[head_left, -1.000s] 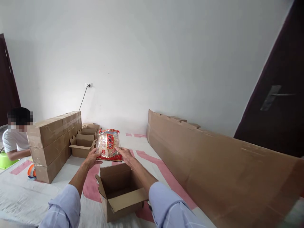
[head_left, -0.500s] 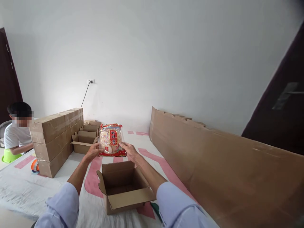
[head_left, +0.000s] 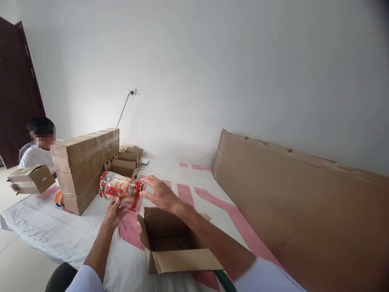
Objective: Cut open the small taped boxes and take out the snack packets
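A clear and red bag of rice crackers (head_left: 120, 190) is held up in front of me, tilted, with its red label showing. My left hand (head_left: 114, 214) grips it from below, fingers closed on its lower edge. My right hand (head_left: 161, 195) is beside the bag's right end, fingers stretched and apart; whether a fingertip touches the wrapper I cannot tell. Below my right forearm stands an open cardboard box (head_left: 185, 261) with its flaps folded out and nothing visible on the part of its floor that shows.
Taped cartons (head_left: 80, 156) form a stacked wall at the left, with several open boxes (head_left: 123, 167) behind it. Orange tape (head_left: 58, 199) lies by the stack. A long cardboard sheet (head_left: 291, 202) stands at the right. At the far left, a co-worker (head_left: 38, 156) holds a carton (head_left: 32, 179).
The cracker bag has turned and tipped and moved left, from both hands into my left hand. My right hand has let go. The co-worker has lifted a carton into view. My view has shifted left.
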The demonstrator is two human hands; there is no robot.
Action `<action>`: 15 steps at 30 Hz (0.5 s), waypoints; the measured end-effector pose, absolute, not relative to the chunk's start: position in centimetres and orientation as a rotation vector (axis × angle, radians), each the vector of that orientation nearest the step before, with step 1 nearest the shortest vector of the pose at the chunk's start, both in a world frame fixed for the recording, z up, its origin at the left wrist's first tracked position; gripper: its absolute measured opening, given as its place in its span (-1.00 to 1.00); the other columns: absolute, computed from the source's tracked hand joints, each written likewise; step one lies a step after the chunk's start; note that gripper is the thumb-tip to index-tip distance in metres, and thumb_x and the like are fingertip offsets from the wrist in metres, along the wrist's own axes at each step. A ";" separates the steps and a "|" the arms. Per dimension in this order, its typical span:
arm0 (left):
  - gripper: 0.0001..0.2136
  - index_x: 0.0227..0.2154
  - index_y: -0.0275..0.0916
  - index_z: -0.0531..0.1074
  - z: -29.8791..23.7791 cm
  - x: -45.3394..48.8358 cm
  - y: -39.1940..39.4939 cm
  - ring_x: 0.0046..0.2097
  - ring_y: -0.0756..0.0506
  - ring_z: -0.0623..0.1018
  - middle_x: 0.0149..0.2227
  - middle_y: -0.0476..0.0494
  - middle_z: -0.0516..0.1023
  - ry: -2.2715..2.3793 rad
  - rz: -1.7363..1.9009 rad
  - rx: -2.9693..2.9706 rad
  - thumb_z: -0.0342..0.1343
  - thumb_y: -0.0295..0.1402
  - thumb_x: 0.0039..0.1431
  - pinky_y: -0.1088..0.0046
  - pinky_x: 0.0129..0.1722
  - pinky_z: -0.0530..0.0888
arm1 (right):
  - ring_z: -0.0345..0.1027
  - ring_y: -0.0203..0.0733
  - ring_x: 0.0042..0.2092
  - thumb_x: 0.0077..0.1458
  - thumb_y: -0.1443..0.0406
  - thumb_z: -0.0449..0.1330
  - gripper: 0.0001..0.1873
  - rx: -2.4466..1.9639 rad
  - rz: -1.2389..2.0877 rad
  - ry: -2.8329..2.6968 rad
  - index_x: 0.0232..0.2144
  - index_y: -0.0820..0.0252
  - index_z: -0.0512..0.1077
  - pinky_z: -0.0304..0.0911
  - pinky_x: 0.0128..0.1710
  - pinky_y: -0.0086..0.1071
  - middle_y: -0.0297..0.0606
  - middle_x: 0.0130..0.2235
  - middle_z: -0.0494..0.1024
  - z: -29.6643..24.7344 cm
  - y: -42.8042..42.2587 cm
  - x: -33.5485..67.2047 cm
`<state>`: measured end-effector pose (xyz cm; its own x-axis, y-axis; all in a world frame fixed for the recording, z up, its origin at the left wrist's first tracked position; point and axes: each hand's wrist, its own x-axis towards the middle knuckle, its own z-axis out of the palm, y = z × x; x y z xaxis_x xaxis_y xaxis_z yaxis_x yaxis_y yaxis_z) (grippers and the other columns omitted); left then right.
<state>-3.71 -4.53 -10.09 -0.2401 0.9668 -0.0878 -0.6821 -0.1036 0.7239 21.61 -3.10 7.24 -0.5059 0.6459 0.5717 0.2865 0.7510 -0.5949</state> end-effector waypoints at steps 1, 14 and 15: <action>-0.45 -0.14 -0.18 0.46 -10.4 -4.4 -3.9 -0.30 -0.12 0.72 -0.25 -0.08 0.70 0.800 1.674 0.456 0.66 -0.17 -0.07 0.29 -0.19 0.71 | 0.53 0.06 0.14 0.11 0.21 0.39 -0.59 -0.690 0.483 -2.123 0.04 0.01 0.65 0.39 0.25 0.00 -0.15 0.09 0.68 6.9 -3.9 23.1; -0.74 0.00 -0.25 0.54 -12.4 -7.5 2.4 -0.07 -0.15 0.68 -0.05 -0.15 0.67 1.043 1.702 0.302 0.39 -0.28 0.35 0.26 -0.03 0.67 | 0.54 0.35 0.25 -0.03 -0.30 0.31 -0.15 -1.545 0.770 -1.703 0.22 -0.13 0.56 0.63 -0.01 0.08 0.06 0.20 0.65 -2.9 -9.6 41.3; -0.74 0.04 -0.25 0.54 -12.4 -7.4 3.0 -0.04 -0.15 0.68 0.01 -0.18 0.66 1.080 1.704 0.296 0.35 -0.28 0.39 0.23 -0.01 0.68 | 0.50 0.34 0.29 -0.04 -0.31 0.31 -0.12 -1.570 0.832 -1.685 0.24 -0.13 0.55 0.62 0.02 0.05 0.05 0.22 0.64 -2.9 -9.8 41.3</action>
<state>-7.42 3.04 -12.36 -0.4207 0.8574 -0.2965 -0.6343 -0.0444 0.7718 41.30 -9.76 -2.88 -0.0421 0.9976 0.0542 0.5632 0.0686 -0.8234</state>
